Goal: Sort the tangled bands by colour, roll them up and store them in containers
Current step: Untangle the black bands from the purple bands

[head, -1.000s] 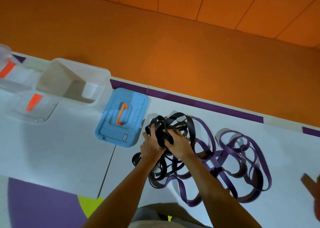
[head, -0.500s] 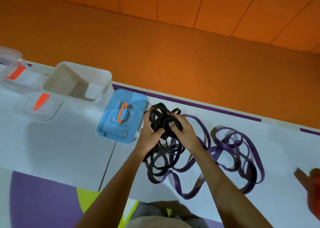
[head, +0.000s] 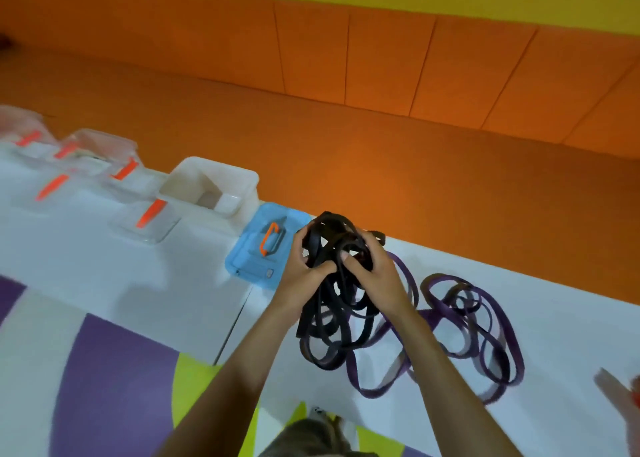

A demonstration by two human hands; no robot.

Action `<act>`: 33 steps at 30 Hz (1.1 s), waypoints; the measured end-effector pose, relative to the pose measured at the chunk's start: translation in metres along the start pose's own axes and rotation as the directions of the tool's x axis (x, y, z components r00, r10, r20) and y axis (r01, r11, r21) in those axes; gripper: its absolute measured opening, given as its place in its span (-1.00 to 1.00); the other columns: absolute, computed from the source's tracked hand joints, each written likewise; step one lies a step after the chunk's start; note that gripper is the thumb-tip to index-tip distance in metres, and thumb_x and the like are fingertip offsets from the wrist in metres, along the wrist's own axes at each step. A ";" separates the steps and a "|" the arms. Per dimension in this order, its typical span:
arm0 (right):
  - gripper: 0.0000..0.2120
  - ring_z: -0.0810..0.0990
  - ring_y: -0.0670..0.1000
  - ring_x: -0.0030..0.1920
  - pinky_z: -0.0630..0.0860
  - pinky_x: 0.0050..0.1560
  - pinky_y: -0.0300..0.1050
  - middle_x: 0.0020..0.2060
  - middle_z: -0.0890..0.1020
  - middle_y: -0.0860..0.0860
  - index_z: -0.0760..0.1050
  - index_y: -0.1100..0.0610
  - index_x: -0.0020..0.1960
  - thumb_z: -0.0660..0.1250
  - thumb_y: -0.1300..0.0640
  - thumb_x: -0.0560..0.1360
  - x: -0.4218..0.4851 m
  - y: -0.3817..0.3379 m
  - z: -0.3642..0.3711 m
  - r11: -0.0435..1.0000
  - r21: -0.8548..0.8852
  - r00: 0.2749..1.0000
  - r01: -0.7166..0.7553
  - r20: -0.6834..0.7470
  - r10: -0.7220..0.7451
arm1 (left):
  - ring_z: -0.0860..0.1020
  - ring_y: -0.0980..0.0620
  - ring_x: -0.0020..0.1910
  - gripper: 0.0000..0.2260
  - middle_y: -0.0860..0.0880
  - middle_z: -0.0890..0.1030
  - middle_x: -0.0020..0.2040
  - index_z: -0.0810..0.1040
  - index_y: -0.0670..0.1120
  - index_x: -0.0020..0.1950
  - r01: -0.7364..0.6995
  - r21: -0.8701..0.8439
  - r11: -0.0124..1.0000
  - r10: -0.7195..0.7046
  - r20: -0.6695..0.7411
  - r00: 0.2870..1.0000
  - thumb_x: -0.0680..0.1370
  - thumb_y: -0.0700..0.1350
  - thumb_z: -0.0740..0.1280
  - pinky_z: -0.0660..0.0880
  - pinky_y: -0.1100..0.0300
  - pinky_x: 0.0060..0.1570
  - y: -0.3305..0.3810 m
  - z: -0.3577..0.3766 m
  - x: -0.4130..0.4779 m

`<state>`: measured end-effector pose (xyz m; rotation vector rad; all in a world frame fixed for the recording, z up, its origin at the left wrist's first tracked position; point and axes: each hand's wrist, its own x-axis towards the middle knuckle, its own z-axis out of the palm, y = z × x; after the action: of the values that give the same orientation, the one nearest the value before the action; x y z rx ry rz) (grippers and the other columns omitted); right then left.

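Both hands are buried in the black tangle here. The left hand (head: pixel 298 276) and right hand (head: pixel 379 276) each have their fingers (head: pixel 298 247) curled tight round the wad of black flat elastic bands (head: pixel 332 229), gripping it up off the white surface (head: pixel 104 269). The loose loops hang down, and the lowest ones seem to just reach the surface.

Makes sense to me: lifting it lets the black loops drop clear of the purple flat bands (head: pixel 481 338), which lie sprawled on the surface to the right. A purple strand or two looks like it runs under the black loops, so I'd guess the colours aren't fully apart yet.

Just left of the hands a light blue plastic lid with an orange handle (head: pixel 258 252) lies flat. Past it there's an open white plastic tub (head: pixel 249 182), probably waiting for a roll. Further left are clear plastic boxes with orange latches (head: pixel 145 224), pretty blurry.

My read is that this is the sorting stage, with no rolling yet. The risk is dragging purple along with the black.
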<state>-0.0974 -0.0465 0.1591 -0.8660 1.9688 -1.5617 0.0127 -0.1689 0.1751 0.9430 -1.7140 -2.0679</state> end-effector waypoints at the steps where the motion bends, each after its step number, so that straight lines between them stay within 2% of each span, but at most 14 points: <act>1: -0.61 0.59 -0.20 0.31 0.51 0.25 -0.32 0.24 0.62 -0.29 0.46 -0.25 0.42 0.38 -0.17 0.61 -0.005 -0.003 0.005 1.000 0.004 1.000 0.009 0.009 -0.009 | 0.74 -0.10 0.09 -0.36 -0.11 0.69 0.21 0.44 0.42 0.32 0.004 -0.014 1.000 -0.004 -0.013 1.000 0.37 -0.06 0.55 0.69 -0.06 0.11 0.000 -0.004 -0.011; 4: -0.65 0.57 -0.25 0.29 0.47 0.21 -0.41 0.21 0.61 -0.34 0.45 -0.43 0.32 0.36 -0.23 0.55 -0.015 -0.010 0.026 1.000 0.021 0.999 0.003 0.050 -0.004 | 0.73 -0.17 0.14 -0.30 0.06 0.75 0.13 0.42 0.33 0.44 0.003 -0.067 0.998 -0.005 -0.025 1.000 0.42 -0.20 0.48 0.65 -0.16 0.20 -0.004 -0.027 -0.037; 6: -0.66 0.57 -0.28 0.27 0.47 0.17 -0.45 0.20 0.61 -0.36 0.46 -0.41 0.31 0.35 -0.19 0.56 -0.020 -0.013 0.047 0.998 0.065 0.994 -0.016 0.106 0.009 | 0.71 -0.23 0.17 -0.31 -0.05 0.74 0.17 0.43 0.29 0.47 0.015 -0.104 0.994 -0.019 -0.042 0.999 0.44 -0.23 0.45 0.63 -0.15 0.20 -0.009 -0.049 -0.053; 8: -0.66 0.59 -0.32 0.24 0.48 0.14 -0.47 0.17 0.62 -0.38 0.47 -0.36 0.35 0.36 -0.05 0.62 -0.023 -0.016 0.072 0.996 0.081 0.986 -0.029 0.165 0.015 | 0.71 -0.23 0.16 -0.32 -0.14 0.72 0.21 0.43 0.23 0.49 0.006 -0.130 0.992 -0.018 -0.087 0.996 0.42 -0.20 0.46 0.64 -0.12 0.17 -0.012 -0.073 -0.066; 9: -0.64 0.60 -0.30 0.23 0.51 0.15 -0.42 0.17 0.63 -0.34 0.48 -0.33 0.36 0.36 0.01 0.64 -0.023 -0.017 0.085 0.996 0.084 0.981 -0.038 0.192 0.021 | 0.71 -0.22 0.16 -0.32 -0.16 0.70 0.22 0.43 0.21 0.50 -0.008 -0.136 0.991 -0.008 -0.117 0.993 0.42 -0.18 0.46 0.65 -0.09 0.13 -0.013 -0.085 -0.071; 11: -0.62 0.63 -0.21 0.25 0.58 0.27 -0.19 0.23 0.64 -0.18 0.49 -0.23 0.42 0.36 0.07 0.66 -0.023 -0.018 0.115 0.994 0.086 0.969 -0.064 0.242 0.041 | 0.72 -0.18 0.15 -0.35 -0.18 0.64 0.28 0.47 0.20 0.47 -0.052 -0.142 0.988 0.025 -0.191 0.981 0.41 -0.18 0.47 0.67 -0.04 0.07 -0.015 -0.108 -0.083; 12: -0.62 0.63 -0.16 0.27 0.58 0.32 -0.07 0.27 0.64 -0.10 0.48 -0.18 0.45 0.36 0.08 0.66 -0.022 -0.020 0.131 0.994 0.078 0.962 -0.071 0.270 0.047 | 0.72 -0.15 0.15 -0.36 -0.16 0.60 0.30 0.50 0.21 0.45 -0.075 -0.148 0.986 0.041 -0.225 0.973 0.40 -0.17 0.48 0.68 -0.02 0.04 -0.016 -0.122 -0.089; 14: -0.60 0.62 -0.10 0.31 0.55 0.39 0.05 0.32 0.63 -0.05 0.46 -0.16 0.48 0.35 0.09 0.67 -0.020 -0.028 0.166 0.995 0.058 0.944 -0.076 0.324 0.053 | 0.72 -0.14 0.15 -0.35 -0.14 0.59 0.32 0.50 0.20 0.46 -0.108 -0.176 0.978 0.059 -0.265 0.963 0.39 -0.17 0.50 0.69 0.00 0.00 -0.019 -0.152 -0.100; 19: -0.61 0.58 -0.02 0.38 0.49 0.46 0.17 0.35 0.60 0.00 0.49 -0.12 0.47 0.24 0.10 0.67 -0.011 -0.051 0.265 0.991 0.075 0.906 -0.112 0.417 0.070 | 0.71 -0.24 0.16 -0.35 -0.17 0.61 0.33 0.46 0.20 0.51 -0.144 -0.236 0.961 0.053 -0.357 0.933 0.48 -0.25 0.44 0.68 -0.21 0.13 -0.030 -0.247 -0.118; 22: -0.57 0.61 0.01 0.36 0.54 0.41 0.16 0.32 0.64 -0.02 0.51 -0.15 0.44 0.09 0.19 0.71 -0.003 -0.068 0.334 0.982 0.096 0.875 -0.163 0.473 0.099 | 0.73 -0.23 0.10 -0.36 -0.09 0.71 0.22 0.46 0.21 0.49 -0.148 -0.283 0.948 0.023 -0.402 0.916 0.47 -0.21 0.44 0.71 -0.08 -0.01 -0.036 -0.316 -0.122; 25: -0.69 0.60 0.01 0.38 0.53 0.43 0.12 0.34 0.62 0.00 0.51 -0.21 0.43 0.15 -0.04 0.76 0.005 -0.087 0.409 0.983 0.075 0.860 -0.168 0.499 0.108 | 0.75 -0.18 0.06 -0.38 -0.02 0.73 0.14 0.48 0.25 0.46 -0.149 -0.291 0.945 0.004 -0.446 0.895 0.44 -0.15 0.46 0.69 0.03 -0.07 -0.038 -0.390 -0.124; 27: -0.65 0.61 0.00 0.36 0.53 0.42 0.13 0.34 0.62 0.00 0.51 -0.24 0.42 0.29 -0.21 0.66 0.010 -0.101 0.458 0.987 0.056 0.850 -0.150 0.517 0.100 | 0.75 -0.17 0.07 -0.37 0.00 0.72 0.15 0.47 0.27 0.46 -0.158 -0.290 0.944 0.003 -0.472 0.882 0.44 -0.13 0.47 0.70 -0.02 -0.04 -0.040 -0.438 -0.125; 30: -0.64 0.65 0.00 0.31 0.60 0.35 0.10 0.27 0.66 -0.04 0.50 -0.22 0.42 0.37 -0.15 0.63 0.021 -0.118 0.526 0.991 0.044 0.832 -0.126 0.549 0.081 | 0.75 -0.21 0.07 -0.34 -0.05 0.68 0.22 0.46 0.29 0.46 -0.175 -0.304 0.937 -0.006 -0.512 0.859 0.42 -0.13 0.49 0.70 -0.13 -0.01 -0.041 -0.506 -0.127; 33: -0.60 0.63 0.01 0.33 0.56 0.39 0.17 0.32 0.63 0.04 0.50 -0.12 0.46 0.36 -0.10 0.64 0.037 -0.125 0.588 0.993 0.018 0.813 -0.114 0.577 0.083 | 0.74 -0.14 0.08 -0.35 -0.03 0.63 0.28 0.47 0.32 0.42 -0.193 -0.293 0.936 -0.010 -0.571 0.821 0.38 -0.07 0.49 0.70 -0.02 -0.04 -0.040 -0.563 -0.127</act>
<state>0.3146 -0.4857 0.1432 -1.0473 1.4962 -1.1053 0.4777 -0.5109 0.1317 1.1748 -1.0306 -1.6974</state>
